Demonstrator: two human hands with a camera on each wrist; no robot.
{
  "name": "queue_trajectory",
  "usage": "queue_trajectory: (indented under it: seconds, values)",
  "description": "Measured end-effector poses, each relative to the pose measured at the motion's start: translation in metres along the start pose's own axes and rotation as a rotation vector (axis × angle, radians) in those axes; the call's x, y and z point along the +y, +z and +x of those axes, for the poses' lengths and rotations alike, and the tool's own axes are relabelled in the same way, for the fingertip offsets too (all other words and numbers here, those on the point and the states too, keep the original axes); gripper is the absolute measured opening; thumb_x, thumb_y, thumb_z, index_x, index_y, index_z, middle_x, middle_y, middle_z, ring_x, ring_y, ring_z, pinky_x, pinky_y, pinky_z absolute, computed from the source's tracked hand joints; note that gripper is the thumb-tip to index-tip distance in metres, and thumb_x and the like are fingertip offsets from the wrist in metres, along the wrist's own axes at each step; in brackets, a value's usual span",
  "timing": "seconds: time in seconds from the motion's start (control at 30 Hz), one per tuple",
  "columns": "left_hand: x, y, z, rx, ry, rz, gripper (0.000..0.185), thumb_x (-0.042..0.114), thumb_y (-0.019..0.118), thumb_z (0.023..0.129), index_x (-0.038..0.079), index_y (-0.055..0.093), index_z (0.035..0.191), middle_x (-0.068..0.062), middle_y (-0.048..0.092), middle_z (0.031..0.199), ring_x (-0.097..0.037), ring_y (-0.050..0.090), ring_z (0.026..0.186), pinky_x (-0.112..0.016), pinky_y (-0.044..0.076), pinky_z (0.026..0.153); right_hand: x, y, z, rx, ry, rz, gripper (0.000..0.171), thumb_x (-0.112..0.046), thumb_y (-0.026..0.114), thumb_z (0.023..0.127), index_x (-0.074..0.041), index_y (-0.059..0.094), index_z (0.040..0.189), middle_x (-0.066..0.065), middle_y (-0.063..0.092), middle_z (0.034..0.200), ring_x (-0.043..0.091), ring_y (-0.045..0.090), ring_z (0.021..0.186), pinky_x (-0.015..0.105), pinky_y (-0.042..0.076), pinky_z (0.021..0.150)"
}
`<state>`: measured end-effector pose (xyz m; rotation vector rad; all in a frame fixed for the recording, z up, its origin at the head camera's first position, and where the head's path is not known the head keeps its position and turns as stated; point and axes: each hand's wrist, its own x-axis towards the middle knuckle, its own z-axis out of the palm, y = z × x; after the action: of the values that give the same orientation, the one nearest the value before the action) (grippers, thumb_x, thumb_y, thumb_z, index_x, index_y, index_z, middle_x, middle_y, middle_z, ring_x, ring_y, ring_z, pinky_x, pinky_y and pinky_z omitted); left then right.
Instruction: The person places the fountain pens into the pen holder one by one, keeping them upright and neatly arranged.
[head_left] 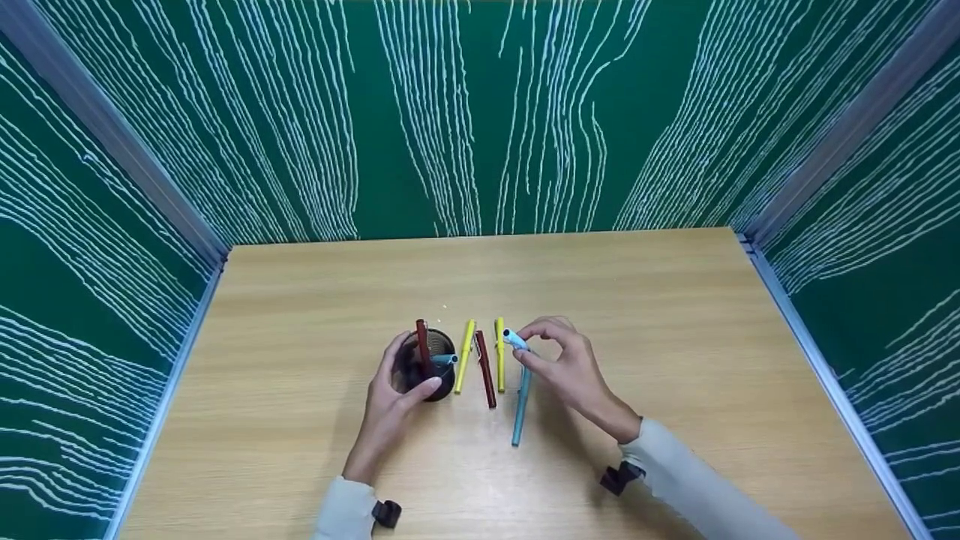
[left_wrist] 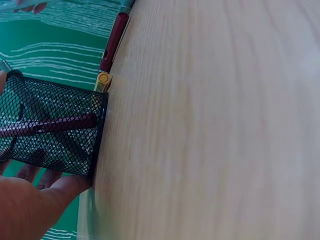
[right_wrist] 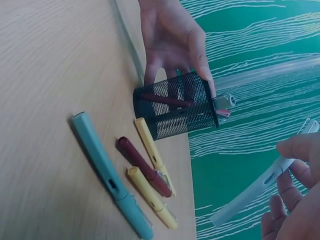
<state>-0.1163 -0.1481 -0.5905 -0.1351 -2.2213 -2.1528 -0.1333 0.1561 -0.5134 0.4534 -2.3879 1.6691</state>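
Note:
My left hand (head_left: 384, 411) holds a black mesh pen cup (right_wrist: 197, 120) around its side, with the cup upright on the table. Inside it stand a dark red pen (head_left: 423, 346) and a teal pen (head_left: 444, 360), both poking above the rim. Thumb and fingers of my right hand (head_left: 568, 367) pinch a pale blue pen (right_wrist: 246, 196) in the air, right of the cup. Beneath and left of that hand lie a teal pen (head_left: 520, 411), a yellow pen (head_left: 500, 356), a dark red pen (head_left: 486, 371) and another yellow pen (head_left: 465, 358).
The wooden table (head_left: 300, 315) ends at a green wall (head_left: 487, 135) with wavy white lines at the back. Similar side panels with metal frame posts (head_left: 817, 142) stand left and right. Tiny pale specks (head_left: 443, 307) lie behind the cup.

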Motion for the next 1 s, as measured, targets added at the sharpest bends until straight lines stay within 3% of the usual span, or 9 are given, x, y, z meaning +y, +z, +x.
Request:
queue_trajectory:
  seconds: [0.2, 0.43, 0.63, 1.0]
  values:
    - [-0.002, 0.0, 0.0, -0.004, 0.016, -0.016, 0.092, 0.011, 0.091, 0.09, 0.014, 0.042, 0.168, -0.011, 0.056, 0.162, -0.031, 0.05, 0.153, -0.05, 0.032, 0.131, -0.006, 0.009, 0.001, -0.026, -0.051, 0.002, 0.025, -0.002, 0.089, 0.092, -0.022, 0.082, 0.105, -0.009, 0.076, 0.111, 0.021, 0.06, 0.115, 0.041, 0.046, 0.102]
    - [-0.004, 0.0, 0.0, 0.006, 0.026, 0.01, 0.09, 0.012, 0.09, 0.09, 0.014, 0.044, 0.168, -0.012, 0.058, 0.161, -0.033, 0.05, 0.153, -0.052, 0.03, 0.132, -0.01, 0.019, 0.003, -0.051, -0.088, 0.013, 0.025, -0.002, 0.089, 0.091, -0.022, 0.081, 0.103, -0.008, 0.076, 0.111, 0.022, 0.061, 0.119, 0.046, 0.045, 0.109]
    - [-0.003, 0.0, 0.0, 0.018, 0.014, 0.049, 0.091, 0.018, 0.092, 0.09, 0.017, 0.044, 0.168, -0.011, 0.058, 0.162, -0.034, 0.048, 0.154, -0.057, 0.027, 0.133, -0.013, 0.027, 0.003, -0.046, -0.099, 0.025, 0.025, -0.001, 0.09, 0.089, -0.018, 0.081, 0.104, -0.006, 0.075, 0.113, 0.022, 0.062, 0.121, 0.043, 0.046, 0.111]
    - [0.0, 0.0, 0.0, 0.018, -0.001, 0.069, 0.091, 0.021, 0.091, 0.091, 0.018, 0.044, 0.169, -0.01, 0.056, 0.164, -0.032, 0.046, 0.156, -0.054, 0.026, 0.133, -0.015, 0.04, 0.009, -0.05, -0.143, 0.055, 0.023, -0.001, 0.091, 0.089, -0.017, 0.081, 0.103, -0.004, 0.077, 0.109, 0.023, 0.063, 0.117, 0.041, 0.048, 0.108]
